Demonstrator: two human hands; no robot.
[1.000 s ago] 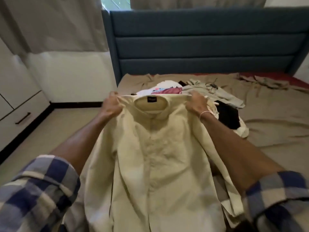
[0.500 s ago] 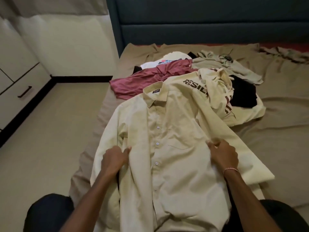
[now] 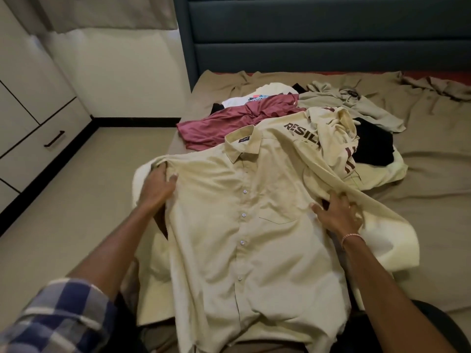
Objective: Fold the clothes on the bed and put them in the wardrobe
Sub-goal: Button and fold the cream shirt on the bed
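Observation:
A pale yellow button-up shirt (image 3: pixel 244 225) lies front up at the bed's near left corner, collar pointing away from me. My left hand (image 3: pixel 156 188) grips the shirt's left shoulder where the sleeve starts. My right hand (image 3: pixel 336 212) has its fingers curled into the fabric at the right armhole, beside the chest pocket. Behind the shirt lies a pile of unfolded clothes: a maroon top (image 3: pixel 229 126), a white printed tee (image 3: pixel 257 96), a cream shirt with dark lettering (image 3: pixel 328 133), a black garment (image 3: pixel 372 143) and a grey-green one (image 3: pixel 356 105).
The bed has a tan sheet (image 3: pixel 433 189) and a dark blue padded headboard (image 3: pixel 318 34). White wardrobe drawers with a black handle (image 3: pixel 53 138) stand at the left across a strip of beige floor (image 3: pixel 76 200). A curtain (image 3: pixel 102 11) hangs above.
The shirt went from held up by its collar to lying flat on the bed. Both hands then slid from its sides up to the shoulder and armhole.

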